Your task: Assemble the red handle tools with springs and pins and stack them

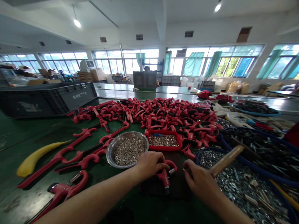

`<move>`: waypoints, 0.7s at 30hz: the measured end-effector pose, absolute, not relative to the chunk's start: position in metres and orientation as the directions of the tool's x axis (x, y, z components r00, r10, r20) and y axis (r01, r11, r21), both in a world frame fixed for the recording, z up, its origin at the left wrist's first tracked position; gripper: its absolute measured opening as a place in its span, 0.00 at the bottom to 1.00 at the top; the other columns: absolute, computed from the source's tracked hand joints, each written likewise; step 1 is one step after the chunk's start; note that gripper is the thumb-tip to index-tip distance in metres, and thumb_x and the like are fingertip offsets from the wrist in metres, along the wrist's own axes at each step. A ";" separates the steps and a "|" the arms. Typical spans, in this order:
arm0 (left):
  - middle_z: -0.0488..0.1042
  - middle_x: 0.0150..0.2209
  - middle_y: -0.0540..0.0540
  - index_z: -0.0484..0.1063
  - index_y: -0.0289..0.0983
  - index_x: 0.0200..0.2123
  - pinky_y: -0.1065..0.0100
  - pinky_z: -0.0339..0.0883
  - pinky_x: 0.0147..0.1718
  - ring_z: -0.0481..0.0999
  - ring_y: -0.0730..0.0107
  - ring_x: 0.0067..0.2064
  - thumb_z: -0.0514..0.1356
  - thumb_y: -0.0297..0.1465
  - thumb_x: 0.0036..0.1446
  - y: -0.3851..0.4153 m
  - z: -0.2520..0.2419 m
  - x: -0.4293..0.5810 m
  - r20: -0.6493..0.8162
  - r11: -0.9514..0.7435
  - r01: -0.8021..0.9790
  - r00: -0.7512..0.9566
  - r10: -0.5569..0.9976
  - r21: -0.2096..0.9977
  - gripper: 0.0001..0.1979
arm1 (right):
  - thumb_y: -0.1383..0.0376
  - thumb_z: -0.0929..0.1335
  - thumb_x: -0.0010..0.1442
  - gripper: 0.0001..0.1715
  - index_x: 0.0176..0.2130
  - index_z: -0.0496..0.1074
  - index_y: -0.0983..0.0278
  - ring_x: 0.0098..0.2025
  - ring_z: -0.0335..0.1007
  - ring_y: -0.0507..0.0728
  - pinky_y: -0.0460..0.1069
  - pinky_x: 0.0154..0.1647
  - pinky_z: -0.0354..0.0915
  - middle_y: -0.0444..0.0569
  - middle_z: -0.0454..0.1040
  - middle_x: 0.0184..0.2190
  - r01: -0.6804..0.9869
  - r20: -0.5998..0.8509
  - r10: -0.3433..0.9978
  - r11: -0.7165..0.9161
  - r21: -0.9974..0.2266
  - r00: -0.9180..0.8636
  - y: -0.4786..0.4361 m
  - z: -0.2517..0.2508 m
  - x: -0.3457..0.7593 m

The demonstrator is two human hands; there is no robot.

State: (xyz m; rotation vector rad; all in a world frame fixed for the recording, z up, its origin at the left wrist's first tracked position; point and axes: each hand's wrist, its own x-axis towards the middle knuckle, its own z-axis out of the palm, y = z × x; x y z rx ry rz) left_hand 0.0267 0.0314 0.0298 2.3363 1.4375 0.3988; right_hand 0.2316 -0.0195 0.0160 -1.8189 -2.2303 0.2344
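Working low over a dark mat [178, 183], the left hand [149, 165] curls over a red-coated hooked part [164, 179], its fingers [161, 166] closed on the top of the piece. A small coil spring [172, 171] shows at the part's side. The right hand [198, 177] sits just beside it, thumb and fingertips drawn together in a pinch; whatever lies between them is too small to tell.

A wooden handle [225, 161] lies against the right hand's outer side, its far end over a blue-rimmed basin [205, 151] heaped with steel washers. Because it sits so close, a careless move of that wrist could knock it and scatter the washers. The steel bowl [109, 152] of small silver pins, just past the left wrist, could tip if caught by the forearm, and the same goes for the red tray [163, 148] of pins above the mat. If the left hand's hold slackens, the spring could jump free and get lost among the loose hardware.

Farther out, a heap of red hooked parts [158, 115] fills the middle of the green worktop [14, 193], with longer red levers [70, 155] at the left. A second blue-rimmed basin [247, 166] of bolts sits at the right, and a grey plastic crate [46, 102] at the upper left.
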 end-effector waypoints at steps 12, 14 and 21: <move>0.73 0.30 0.49 0.70 0.39 0.31 0.70 0.60 0.26 0.72 0.66 0.33 0.54 0.42 0.56 0.010 0.021 0.036 0.171 -0.598 0.801 0.584 0.793 0.037 0.13 | 0.57 0.61 0.58 0.14 0.37 0.69 0.62 0.35 0.71 0.57 0.50 0.34 0.66 0.48 0.74 0.32 0.573 0.241 0.970 0.208 -0.793 -0.018 -0.015 -0.006 0.230; 0.73 0.32 0.48 0.70 0.39 0.32 0.70 0.61 0.27 0.71 0.65 0.34 0.52 0.45 0.55 0.005 0.019 0.033 0.173 -0.637 0.771 0.624 0.762 0.027 0.16 | 0.58 0.62 0.57 0.12 0.34 0.70 0.61 0.35 0.70 0.57 0.51 0.38 0.64 0.46 0.74 0.31 0.616 0.272 0.961 0.243 -0.749 -0.049 -0.014 -0.005 0.229; 0.70 0.44 0.47 0.67 0.42 0.46 0.61 0.63 0.40 0.66 0.60 0.42 0.55 0.61 0.34 -0.012 0.012 0.019 0.222 -0.651 0.727 0.613 0.759 0.217 0.40 | 0.59 0.61 0.58 0.13 0.31 0.71 0.62 0.34 0.70 0.56 0.50 0.36 0.63 0.47 0.74 0.30 0.678 0.316 0.946 0.282 -0.678 -0.077 -0.007 -0.008 0.224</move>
